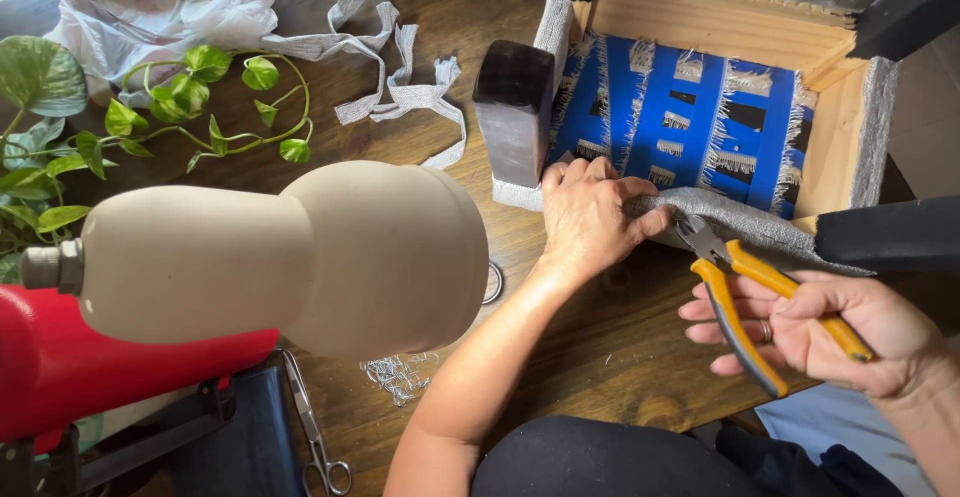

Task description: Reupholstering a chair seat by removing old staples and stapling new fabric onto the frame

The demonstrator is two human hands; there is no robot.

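Observation:
An upturned stool (735, 27) with a bare wood frame, blue webbing and dark legs lies on the wooden table. Grey upholstery fabric (745, 219) wraps its near edge. My left hand (590, 212) presses on that fabric at the near left corner, fingers pinching its edge. My right hand (850, 332) grips yellow-handled pliers (745, 302), whose jaws touch the fabric edge just right of my left fingers.
A beige lamp-shaped object (300, 257) on a red base (80, 362) fills the left foreground. Scissors (315, 437) and a pile of loose staples (400, 377) lie near the table's front. Grey fabric strips (400, 87), a trailing green plant (150, 117) and a plastic bag (160, 2) sit at the back left.

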